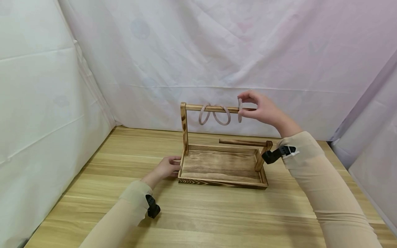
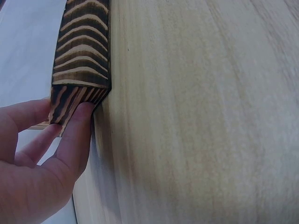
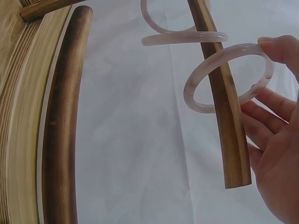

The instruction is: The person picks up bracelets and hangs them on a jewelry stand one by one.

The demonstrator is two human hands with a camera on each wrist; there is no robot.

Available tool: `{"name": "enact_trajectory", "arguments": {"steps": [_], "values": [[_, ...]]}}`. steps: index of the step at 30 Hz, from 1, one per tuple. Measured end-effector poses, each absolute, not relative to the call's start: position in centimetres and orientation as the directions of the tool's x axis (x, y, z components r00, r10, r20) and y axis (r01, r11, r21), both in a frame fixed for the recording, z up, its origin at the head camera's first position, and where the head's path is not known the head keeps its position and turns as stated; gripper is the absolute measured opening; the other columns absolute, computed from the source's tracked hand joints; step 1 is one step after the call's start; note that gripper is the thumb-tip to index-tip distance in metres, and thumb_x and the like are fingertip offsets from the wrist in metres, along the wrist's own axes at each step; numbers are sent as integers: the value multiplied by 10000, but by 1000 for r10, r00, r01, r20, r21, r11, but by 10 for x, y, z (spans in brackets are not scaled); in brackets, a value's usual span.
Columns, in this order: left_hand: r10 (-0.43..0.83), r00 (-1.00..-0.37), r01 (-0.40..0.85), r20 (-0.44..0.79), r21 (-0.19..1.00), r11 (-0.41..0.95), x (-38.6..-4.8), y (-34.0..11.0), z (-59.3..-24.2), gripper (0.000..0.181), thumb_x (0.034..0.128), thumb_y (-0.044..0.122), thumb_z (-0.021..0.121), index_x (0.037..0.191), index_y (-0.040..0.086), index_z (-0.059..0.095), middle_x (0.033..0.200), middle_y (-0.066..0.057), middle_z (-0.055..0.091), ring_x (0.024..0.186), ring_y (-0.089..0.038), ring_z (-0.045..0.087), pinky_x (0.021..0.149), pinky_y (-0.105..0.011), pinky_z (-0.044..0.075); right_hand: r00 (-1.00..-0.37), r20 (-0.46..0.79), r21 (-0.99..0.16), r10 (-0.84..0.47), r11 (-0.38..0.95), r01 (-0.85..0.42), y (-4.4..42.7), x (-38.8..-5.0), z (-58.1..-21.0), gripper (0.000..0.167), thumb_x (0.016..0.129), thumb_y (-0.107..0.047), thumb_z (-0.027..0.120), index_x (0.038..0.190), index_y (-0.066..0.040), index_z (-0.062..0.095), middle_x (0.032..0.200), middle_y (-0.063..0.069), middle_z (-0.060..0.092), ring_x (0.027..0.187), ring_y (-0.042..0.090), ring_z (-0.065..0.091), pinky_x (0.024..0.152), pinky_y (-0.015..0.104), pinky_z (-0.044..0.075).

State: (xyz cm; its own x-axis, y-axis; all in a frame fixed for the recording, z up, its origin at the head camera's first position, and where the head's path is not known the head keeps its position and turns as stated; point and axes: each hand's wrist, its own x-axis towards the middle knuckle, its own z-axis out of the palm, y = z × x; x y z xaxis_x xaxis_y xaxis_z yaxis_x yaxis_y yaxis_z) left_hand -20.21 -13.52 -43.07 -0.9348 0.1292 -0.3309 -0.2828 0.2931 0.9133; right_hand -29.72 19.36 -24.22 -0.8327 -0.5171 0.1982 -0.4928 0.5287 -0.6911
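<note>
A wooden stand has a shallow tray base [image 1: 217, 183] and an upper crossbar [image 1: 193, 107] running right from its left post. On that bar hang two pale pinkish bangles [image 1: 203, 115] [image 1: 221, 119], leaning at different angles. My right hand [image 1: 262, 108] pinches a third bangle [image 3: 205, 74] between thumb and fingers; this ring encircles the bar near its free right end. Low on the left, my left hand [image 1: 167, 167] touches the tray's left end. Its fingers and thumb [image 2: 77, 135] rest against the striped end face [image 2: 70, 102] without wrapping round it.
A shorter post [image 1: 263, 156] at the tray's right carries a lower bar [image 1: 242, 142] pointing left. The stand sits on a light wooden table [image 1: 198, 213]. White cloth [image 1: 173, 51] hangs behind and at both sides. Each wrist wears a black camera [image 1: 276, 154].
</note>
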Motion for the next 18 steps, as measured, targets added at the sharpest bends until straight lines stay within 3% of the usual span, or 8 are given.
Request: {"name": "enact_trajectory", "arguments": {"steps": [11,18], "values": [[117,-936,-289,-333,913,289,-203,-135,-430,482,923,-16,516,1386,-50,389,1238,-299,515,1055,-359,594,804,-421,557,-828,191,-685,-528,532,-497,192,-298,-243,509,849,-105,681,1302,-26,463,1377,138,455,1315,301,403,1023,463,426],[120,-935,-289,-333,915,283,-202,-134,-428,483,925,-18,512,1389,-53,382,1248,-302,504,1059,-355,591,811,-426,555,-825,170,-652,-539,566,-504,190,-298,-245,545,847,-168,693,1326,-55,459,1379,129,447,1322,300,384,985,479,448]]}}
